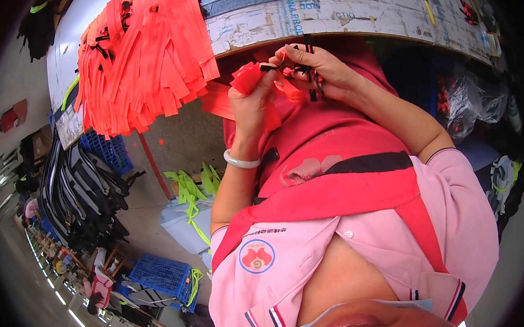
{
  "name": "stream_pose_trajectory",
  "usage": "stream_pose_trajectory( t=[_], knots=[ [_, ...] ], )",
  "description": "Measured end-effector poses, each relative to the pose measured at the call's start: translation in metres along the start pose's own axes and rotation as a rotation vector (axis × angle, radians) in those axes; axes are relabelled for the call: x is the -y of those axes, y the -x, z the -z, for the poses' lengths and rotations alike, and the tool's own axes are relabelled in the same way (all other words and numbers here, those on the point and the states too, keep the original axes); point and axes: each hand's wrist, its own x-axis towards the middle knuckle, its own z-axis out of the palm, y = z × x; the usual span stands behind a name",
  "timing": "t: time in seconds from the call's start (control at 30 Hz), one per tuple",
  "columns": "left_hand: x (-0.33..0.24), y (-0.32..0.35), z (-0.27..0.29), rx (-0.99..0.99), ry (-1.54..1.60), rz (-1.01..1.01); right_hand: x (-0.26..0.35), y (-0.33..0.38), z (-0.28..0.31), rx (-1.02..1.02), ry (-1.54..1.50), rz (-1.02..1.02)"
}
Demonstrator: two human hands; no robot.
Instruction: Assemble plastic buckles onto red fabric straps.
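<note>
The 2 hands meet just in front of the near edge of the tabletop (pixel 252 28), above the red apron (pixel 335 138). The left hand (pixel 253 97), with a white bangle (pixel 241 160) around its wrist, is closed on a bunch of red strips (pixel 247 77); the bunch shows above the thumb, and more red fabric hangs below and to the left of the hand. The right hand (pixel 327 71) is curled, thumb and fingers drawn together around thin black cords (pixel 312 85), close beside the left thumb; exactly how the cords run between the 2 hands is too small to tell. On the left part of the tabletop lies a large pile of similar strips (pixel 154 61), with small black pieces among them, draping over the edge. Below, to the left, are a heap of black and grey straps (pixel 74 194), lime-green strips (pixel 191 189) and a blue crate (pixel 162 274). A clear plastic bag (pixel 472 107) sits to the right, beyond the right forearm.
</note>
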Motion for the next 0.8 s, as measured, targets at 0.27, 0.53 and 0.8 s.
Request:
stream_pose_trajectory(
  t=[0.27,0.53,0.8],
  knots=[
    [-0.008,-0.007,-0.001,0.075,0.048,0.045,0.05,0.015,-0.021,-0.015,0.356,0.217],
    [-0.008,-0.009,0.001,0.051,-0.039,-0.002,0.012,0.041,-0.051,0.215,0.638,-0.001],
    [-0.005,-0.005,0.004,0.09,-0.12,0.0,0.01,0.015,-0.027,-0.083,0.612,0.303]
  ],
)
